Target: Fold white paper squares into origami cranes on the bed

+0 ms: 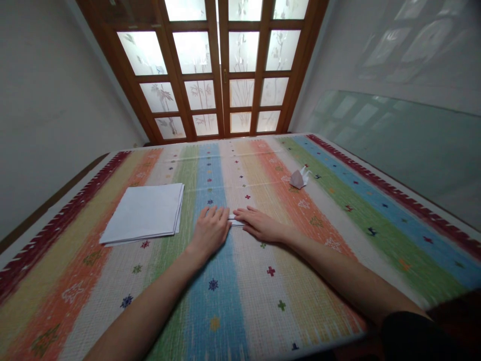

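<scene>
The left hand (212, 225) and right hand (260, 223) lie palm down, fingers extended and unclenched, covering the 2 ends of a narrow folded white paper (236, 221) on the cloth-covered surface (255, 311). A stack of white sheets (143, 210) lies to their left; a folded paper crane (298, 179) sits farther off, rightward.

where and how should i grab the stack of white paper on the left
The stack of white paper is probably best pinched along its right edge, coming from the right: that side faces the left hand, and its sheets look slightly staggered there. It lies flat on the tablecloth, so thumb above and fingers beneath should suit.
</scene>
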The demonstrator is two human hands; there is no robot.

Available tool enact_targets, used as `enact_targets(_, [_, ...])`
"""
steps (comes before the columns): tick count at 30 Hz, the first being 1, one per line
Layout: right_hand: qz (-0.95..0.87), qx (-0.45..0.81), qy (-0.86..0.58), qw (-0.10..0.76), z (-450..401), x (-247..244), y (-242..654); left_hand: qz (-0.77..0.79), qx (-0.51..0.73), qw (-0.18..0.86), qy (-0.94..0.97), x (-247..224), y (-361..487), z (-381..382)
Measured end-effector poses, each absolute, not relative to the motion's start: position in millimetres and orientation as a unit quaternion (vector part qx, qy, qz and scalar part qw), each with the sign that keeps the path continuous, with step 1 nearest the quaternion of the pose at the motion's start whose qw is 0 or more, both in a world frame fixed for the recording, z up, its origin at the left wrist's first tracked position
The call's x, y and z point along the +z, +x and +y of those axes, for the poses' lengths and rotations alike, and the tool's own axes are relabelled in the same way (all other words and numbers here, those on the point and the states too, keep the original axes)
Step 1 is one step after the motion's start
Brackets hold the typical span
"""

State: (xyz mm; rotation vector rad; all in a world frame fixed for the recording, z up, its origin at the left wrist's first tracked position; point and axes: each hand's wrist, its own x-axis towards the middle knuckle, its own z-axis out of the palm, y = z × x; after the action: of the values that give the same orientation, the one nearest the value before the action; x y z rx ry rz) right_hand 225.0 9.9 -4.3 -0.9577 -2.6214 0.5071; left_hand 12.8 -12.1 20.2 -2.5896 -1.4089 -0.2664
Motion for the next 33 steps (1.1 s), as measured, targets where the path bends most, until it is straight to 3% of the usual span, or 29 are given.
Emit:
enact_targets(6, [-0.841,0.188,-0.433,0.264,14.3,-0.7,230.1,-0.391,-0.09,0.008,-0.916,1.7,11.2,-5.6])
enact_targets(12, [-0.78,0.31,-0.487,0.241,19.8,4.3,231.2,-0.401,-0.135,-0.037,-0.905,1.2,10.7,-5.1])
enact_targets(17, [-0.754,0.392,-0.443,0.286,22.3,11.0,230.8,-0.441,-0.21,-0.157,-0.858,12.3,14.4,-7.7])
enact_targets(20, [-0.78,0.338,-0.413,0.327,19.9,26.3,231.9,-0.427,-0.234,-0.305,-0.818,22.9,17.5,-7.8])
enact_targets(23, [-0.832,0.203,-0.384,0.345,14.2,42.8,232.3,-0.409,-0.279,-0.47,-0.731,29.3,20.2,-7.0])
enact_targets(27, [-0.79,0.102,-0.402,0.451,7.6,45.5,226.4,-0.454,-0.361,-0.55,-0.6,27.7,24.4,-7.3])
enact_targets(30, [-0.666,0.184,-0.45,0.566,8.0,31.9,216.8,-0.475,-0.452,-0.583,-0.481,23.9,29.2,-9.0])
enact_targets(33, [-0.569,0.389,-0.447,0.57,9.5,18.4,206.1,-0.459,-0.511,-0.62,-0.38,21.5,34.7,-12.0])
